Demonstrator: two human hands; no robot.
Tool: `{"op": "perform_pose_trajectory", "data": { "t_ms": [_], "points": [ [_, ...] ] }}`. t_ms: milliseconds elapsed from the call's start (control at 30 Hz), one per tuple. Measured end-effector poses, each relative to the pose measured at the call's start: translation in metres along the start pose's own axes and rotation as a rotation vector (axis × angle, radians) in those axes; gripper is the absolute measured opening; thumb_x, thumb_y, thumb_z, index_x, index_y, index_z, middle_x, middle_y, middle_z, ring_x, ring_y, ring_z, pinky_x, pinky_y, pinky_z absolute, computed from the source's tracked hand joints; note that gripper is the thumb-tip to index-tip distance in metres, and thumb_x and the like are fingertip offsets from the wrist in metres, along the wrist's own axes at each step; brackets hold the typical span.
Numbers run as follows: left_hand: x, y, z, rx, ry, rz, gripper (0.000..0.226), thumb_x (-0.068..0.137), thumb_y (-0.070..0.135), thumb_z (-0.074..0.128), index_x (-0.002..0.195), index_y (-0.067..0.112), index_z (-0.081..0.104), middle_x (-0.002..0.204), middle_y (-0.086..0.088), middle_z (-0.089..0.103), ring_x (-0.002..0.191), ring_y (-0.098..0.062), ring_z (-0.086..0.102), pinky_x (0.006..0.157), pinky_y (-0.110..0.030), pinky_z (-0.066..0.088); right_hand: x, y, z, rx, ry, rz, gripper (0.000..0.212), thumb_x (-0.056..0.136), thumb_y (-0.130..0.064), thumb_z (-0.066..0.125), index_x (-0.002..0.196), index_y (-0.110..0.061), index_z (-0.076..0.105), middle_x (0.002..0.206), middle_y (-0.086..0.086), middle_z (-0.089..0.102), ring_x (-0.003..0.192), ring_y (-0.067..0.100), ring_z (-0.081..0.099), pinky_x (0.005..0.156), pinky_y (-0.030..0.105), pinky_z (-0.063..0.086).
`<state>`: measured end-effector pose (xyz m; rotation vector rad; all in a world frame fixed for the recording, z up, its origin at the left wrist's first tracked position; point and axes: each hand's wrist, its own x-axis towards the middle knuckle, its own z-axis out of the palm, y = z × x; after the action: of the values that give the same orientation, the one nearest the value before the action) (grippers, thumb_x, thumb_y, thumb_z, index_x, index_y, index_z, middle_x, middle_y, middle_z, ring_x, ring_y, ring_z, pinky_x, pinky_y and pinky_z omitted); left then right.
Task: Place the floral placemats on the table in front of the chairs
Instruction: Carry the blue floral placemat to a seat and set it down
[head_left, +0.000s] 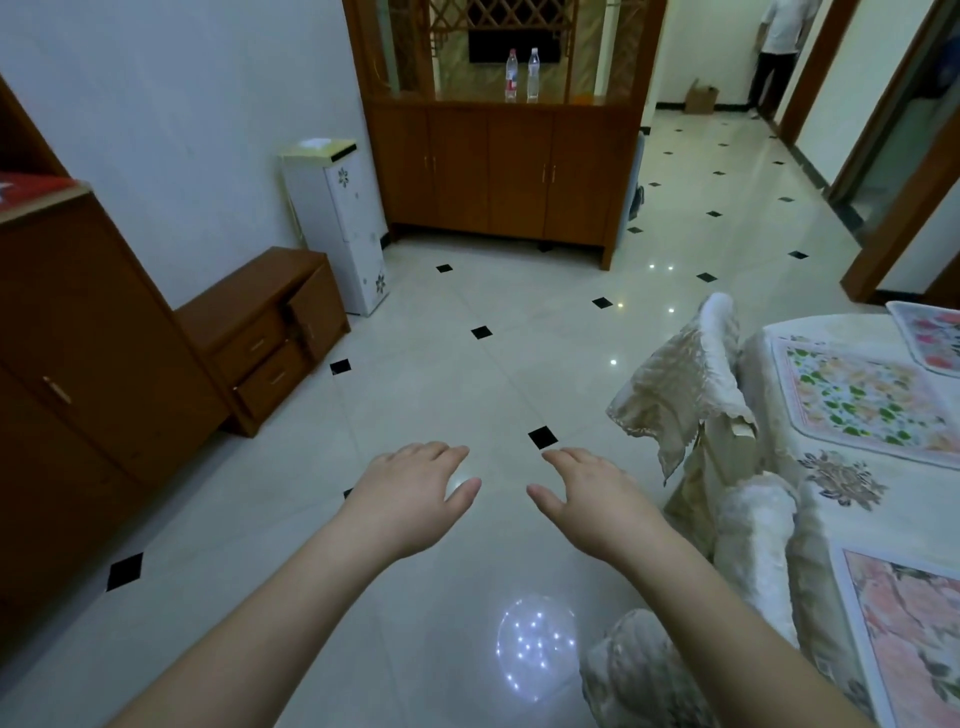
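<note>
Three floral placemats lie on the cream-clothed table (831, 493) at the right edge: a green-and-yellow one (865, 397) in the middle, a pink one (930, 335) farther back, and a peach one (906, 629) nearest me. Cloth-covered chairs (685, 384) stand along the table's left side. My left hand (410, 493) and my right hand (592, 499) are stretched out over the tiled floor, palms down, fingers relaxed, holding nothing. Both hands are to the left of the table and apart from the mats.
A wooden cabinet (498, 166) with two bottles (522, 75) stands ahead. A white floral unit (343, 223) and low brown drawers (270, 332) line the left wall. A person (776, 52) stands in the far hallway. Glossy tiled floor (467, 364) lies between.
</note>
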<state>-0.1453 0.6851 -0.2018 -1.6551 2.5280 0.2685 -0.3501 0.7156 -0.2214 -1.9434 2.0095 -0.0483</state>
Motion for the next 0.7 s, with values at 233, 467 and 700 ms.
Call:
{"op": "perform_pose_trajectory", "data": {
  "t_ms": [233,467,700],
  "points": [
    [0.076,-0.035,-0.012,-0.015,0.012,0.07,0.056,0.102,0.054,0.025,0.152,0.029,0.028,0.156,0.007,0.035,0.143,-0.015,0.03,0.113,-0.035,0.027,0.07,-0.01,-0.012,-0.024,-0.011,0.059,0.058,0.1,-0.053,0.035,0.149,-0.024,0.03,0.152,-0.001,0.038,0.136,0.023,0.038,0.109,0.037,0.03],
    [0.147,-0.088,-0.043,-0.021,0.026,0.158,0.056,0.102,0.054,0.025,0.153,0.029,0.027,0.156,0.008,0.034,0.143,-0.015,0.03,0.112,-0.035,0.026,0.136,-0.039,-0.042,-0.015,0.026,0.14,0.051,0.1,-0.052,0.037,0.144,-0.025,0.038,0.148,-0.004,0.043,0.134,0.019,0.041,0.106,0.034,0.034],
    [0.213,-0.112,-0.069,-0.025,0.006,0.241,0.057,0.102,0.054,0.024,0.153,0.029,0.026,0.157,0.007,0.033,0.144,-0.015,0.028,0.114,-0.035,0.025,0.185,-0.038,-0.061,-0.023,0.043,0.216,0.057,0.101,-0.053,0.035,0.149,-0.024,0.032,0.152,-0.002,0.038,0.136,0.021,0.04,0.108,0.036,0.034]
  ]
}}
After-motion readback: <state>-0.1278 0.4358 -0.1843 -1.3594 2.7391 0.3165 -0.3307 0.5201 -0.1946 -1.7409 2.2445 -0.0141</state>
